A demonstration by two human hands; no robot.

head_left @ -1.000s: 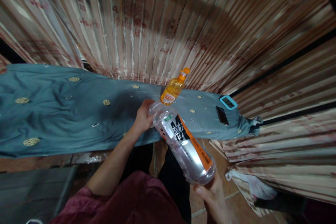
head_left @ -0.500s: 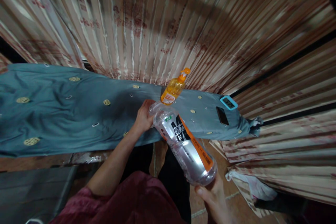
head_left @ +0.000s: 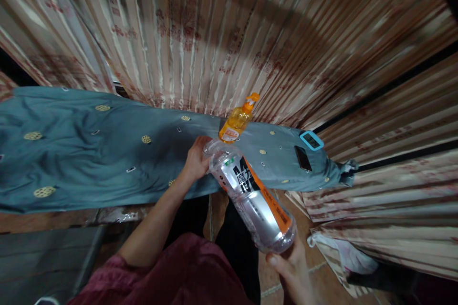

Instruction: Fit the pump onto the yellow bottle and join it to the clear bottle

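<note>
A large clear plastic bottle (head_left: 252,195) with a silver, black and orange label lies tilted, its neck toward the table. My right hand (head_left: 291,269) cups the bottle's base from below, fingers wrapped on it. My left hand (head_left: 195,159) is closed round the bottle's neck end; the cap is hidden by my fingers. Just behind the neck stands an orange pump bottle (head_left: 237,121) on the blue-grey tablecloth (head_left: 89,162).
A black phone (head_left: 303,157) and a small blue-framed timer (head_left: 311,140) lie on the cloth's right end. Striped pink curtains (head_left: 229,33) hang behind and to the right. A white bag (head_left: 343,250) lies on the floor at the right.
</note>
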